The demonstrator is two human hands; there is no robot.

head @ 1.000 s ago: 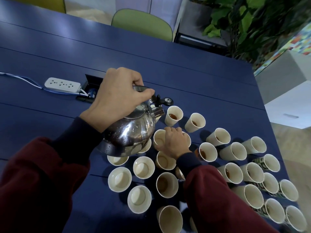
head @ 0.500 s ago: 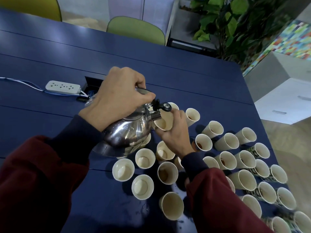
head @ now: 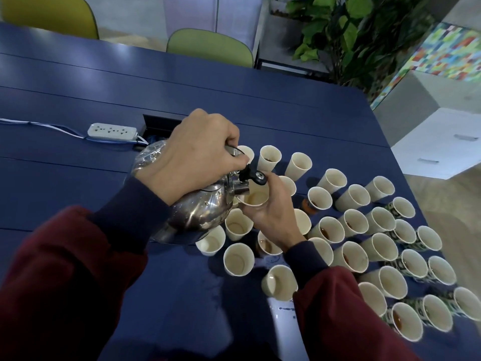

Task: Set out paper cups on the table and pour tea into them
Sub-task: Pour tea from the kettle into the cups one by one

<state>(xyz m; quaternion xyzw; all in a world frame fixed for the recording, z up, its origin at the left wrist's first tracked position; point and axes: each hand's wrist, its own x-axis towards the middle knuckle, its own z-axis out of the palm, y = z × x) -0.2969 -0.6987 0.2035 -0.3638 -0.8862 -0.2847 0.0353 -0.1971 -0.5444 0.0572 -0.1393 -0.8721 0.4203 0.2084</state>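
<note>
My left hand (head: 192, 155) grips the handle of a shiny steel kettle (head: 197, 212), which is tilted to the right. Its spout sits at the rim of a paper cup (head: 255, 198) that my right hand (head: 273, 214) holds lifted above the table. Pale tea shows inside that cup. Around and below my hands, several paper cups (head: 238, 259) stand on the blue table (head: 78, 95); some, like one cup (head: 329, 230), hold a little dark tea. Farther right, cups with green patterned sides (head: 400, 208) stand in rows.
A white power strip (head: 112, 131) with a blue cable lies at the left, beside a dark cable slot (head: 156, 121) in the table. Two green chairs (head: 210, 46) stand behind the far edge. A leafy plant (head: 351, 35) and a white cabinet (head: 437, 142) are at the right.
My right hand picked a cup out of the group and raised it to the kettle's spout. The kettle tilted further, and tea now shows in the held cup.
</note>
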